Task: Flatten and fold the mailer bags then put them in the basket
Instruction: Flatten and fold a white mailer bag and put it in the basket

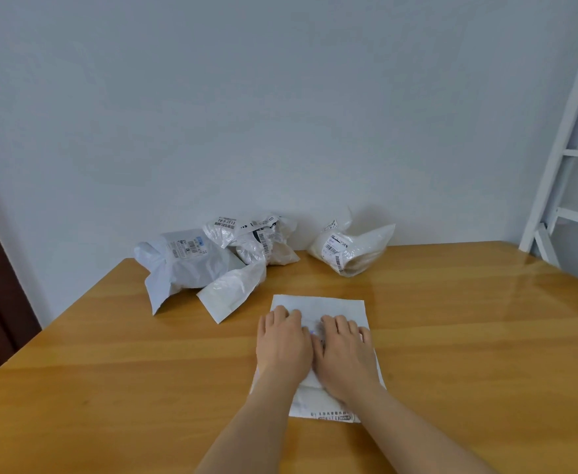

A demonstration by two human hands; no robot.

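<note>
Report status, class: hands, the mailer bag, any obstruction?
Left hand and right hand open, pressing flat mailer bag on table. Crumpled bags wait behind. No basket visible. Nothing obstructing.

A glossy, varnished wooden table with visible grain is seen. The flat white mailer bag near its front edge looks matt, faintly wrinkled plastic. Shiny, crinkled plastic film is shown by the crumpled mailer bags along the back edge.
</note>
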